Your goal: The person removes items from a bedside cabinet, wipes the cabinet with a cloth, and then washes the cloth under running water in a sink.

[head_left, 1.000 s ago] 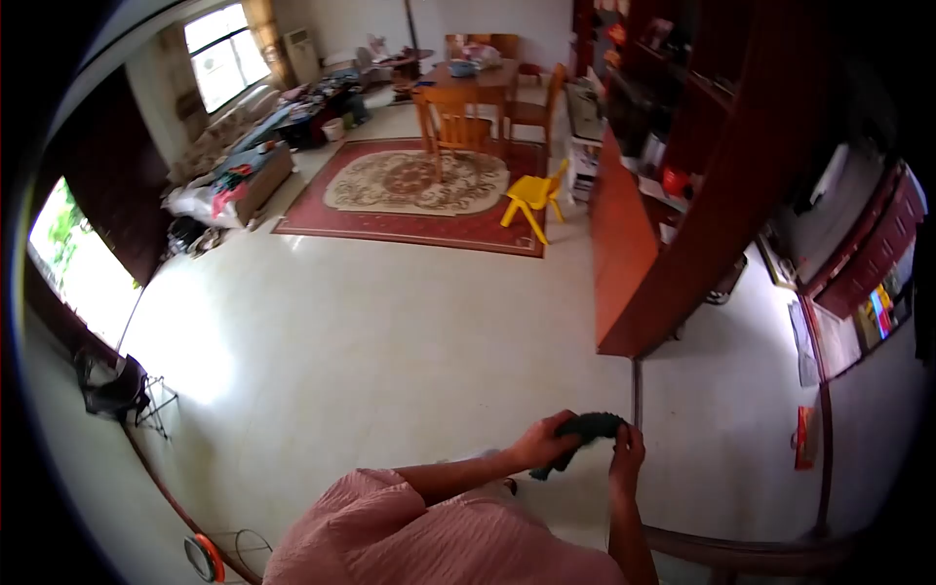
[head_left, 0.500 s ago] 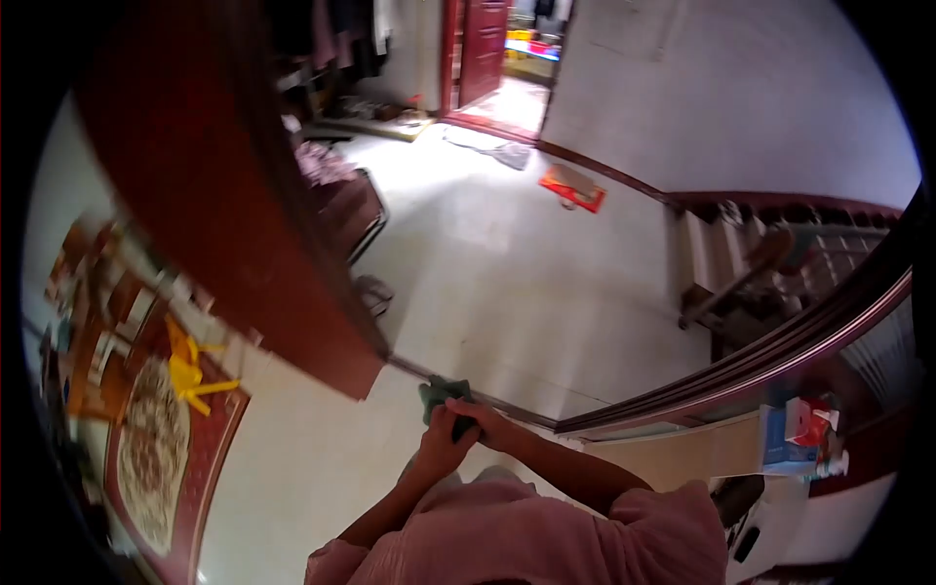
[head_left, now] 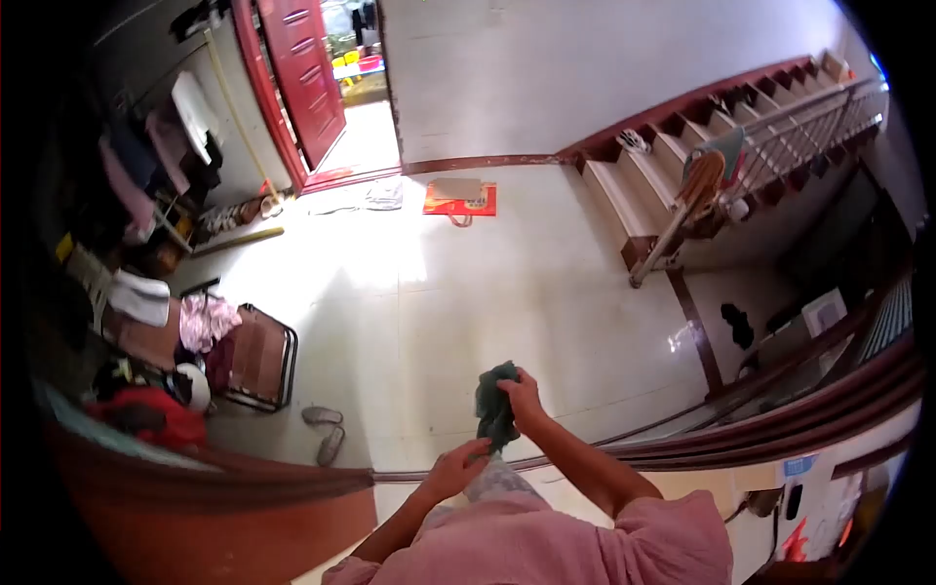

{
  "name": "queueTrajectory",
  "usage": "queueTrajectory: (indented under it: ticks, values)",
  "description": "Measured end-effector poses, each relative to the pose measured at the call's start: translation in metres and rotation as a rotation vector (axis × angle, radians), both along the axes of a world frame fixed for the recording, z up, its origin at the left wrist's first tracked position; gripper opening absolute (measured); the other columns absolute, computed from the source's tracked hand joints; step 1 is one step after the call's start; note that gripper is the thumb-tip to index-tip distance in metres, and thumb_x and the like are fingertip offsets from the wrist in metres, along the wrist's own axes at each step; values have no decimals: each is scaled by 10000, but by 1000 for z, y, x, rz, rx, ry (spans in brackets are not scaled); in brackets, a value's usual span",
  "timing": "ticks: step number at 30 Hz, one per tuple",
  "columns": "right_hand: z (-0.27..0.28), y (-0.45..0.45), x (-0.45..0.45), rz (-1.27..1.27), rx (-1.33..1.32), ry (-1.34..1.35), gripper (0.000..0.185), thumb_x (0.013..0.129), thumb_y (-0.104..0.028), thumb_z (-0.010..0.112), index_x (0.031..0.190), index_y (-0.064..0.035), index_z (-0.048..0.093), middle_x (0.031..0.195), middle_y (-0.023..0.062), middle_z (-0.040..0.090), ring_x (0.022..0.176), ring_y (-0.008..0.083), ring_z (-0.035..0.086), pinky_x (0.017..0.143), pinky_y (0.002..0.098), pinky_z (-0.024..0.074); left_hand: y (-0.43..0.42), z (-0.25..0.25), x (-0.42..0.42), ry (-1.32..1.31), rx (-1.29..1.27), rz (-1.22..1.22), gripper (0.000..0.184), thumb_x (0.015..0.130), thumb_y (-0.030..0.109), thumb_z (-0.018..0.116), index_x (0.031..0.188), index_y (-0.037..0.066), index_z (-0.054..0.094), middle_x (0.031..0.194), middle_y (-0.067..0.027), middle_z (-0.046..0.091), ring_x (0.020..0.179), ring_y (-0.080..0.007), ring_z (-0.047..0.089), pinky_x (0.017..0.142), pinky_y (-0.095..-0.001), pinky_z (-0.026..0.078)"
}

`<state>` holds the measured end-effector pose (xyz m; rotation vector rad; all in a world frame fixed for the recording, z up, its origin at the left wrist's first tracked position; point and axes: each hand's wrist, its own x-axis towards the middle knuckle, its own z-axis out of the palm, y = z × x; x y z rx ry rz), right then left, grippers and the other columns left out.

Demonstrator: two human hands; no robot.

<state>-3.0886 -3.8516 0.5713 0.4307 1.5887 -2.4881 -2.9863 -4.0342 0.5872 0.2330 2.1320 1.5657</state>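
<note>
A crumpled dark green cloth [head_left: 495,405] hangs in front of my body, above the doorway threshold. My right hand [head_left: 525,402] grips its upper part, fingers closed on the fabric. Lower down and to the left, my left hand [head_left: 462,468] has its fingers at the cloth's bottom edge and appears to pinch it. Part of the left fingertips' contact is too small to make out clearly.
A folding lounge chair [head_left: 261,359] with clothes stands left, grey slippers [head_left: 330,441] beside it. A red bag with cardboard [head_left: 460,198] lies on the floor ahead. Stairs [head_left: 624,200] rise on the right. A red door [head_left: 304,83] stands ajar at the back. A sliding-door track [head_left: 419,478] crosses below me.
My view has turned left and moved forward to the doorway. My hands, together on the bunched cloth before, are now apart, the right one higher, and the cloth hangs longer.
</note>
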Motion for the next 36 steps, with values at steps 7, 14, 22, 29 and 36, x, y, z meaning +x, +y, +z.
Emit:
queueTrajectory:
  ticks: [7, 14, 22, 29, 36]
  values:
    - [5, 57, -106, -179, -64, -128, 267, 835, -175, 651, 1049, -25, 598, 940, 56, 637, 876, 152, 599, 786, 300, 486, 27, -4, -151, -103, -9, 8, 246, 922, 169, 501, 976, -26, 642, 837, -117, 685, 805, -171, 664, 742, -285, 500]
    - [12, 149, -195, -357, 111, 12, 158, 904, -183, 599, 930, -27, 593, 821, 9, 592, 746, 106, 546, 683, 267, 464, 100, -44, -316, -270, 86, -51, 324, 966, 242, 458, 1074, 3, 648, 873, -94, 690, 775, -150, 652, 683, -256, 499]
    - [60, 253, -271, -548, 197, 86, 205, 955, -246, 539, 932, -43, 551, 792, -19, 541, 696, 58, 492, 605, 230, 428, 287, -23, -481, -96, 229, -321, 253, 910, 125, 579, 1132, 12, 625, 939, -58, 670, 871, -127, 610, 779, -281, 491]
    - [53, 389, -288, -877, 263, 99, 222, 974, -239, 507, 988, -26, 568, 890, -26, 547, 834, 65, 498, 769, 225, 429, 479, -32, -541, -529, 177, -856, 352, 943, 206, 536, 1228, 0, 527, 1108, -61, 590, 1040, -151, 547, 887, -293, 448]
    - [52, 591, -271, -1123, 308, 65, 288, 974, -282, 476, 908, -9, 539, 804, 0, 515, 773, 91, 460, 714, 272, 424, 673, 7, -520, -784, 303, -745, 449, 959, 418, 497, 1150, 18, 566, 1009, -44, 626, 899, -139, 581, 797, -286, 465]
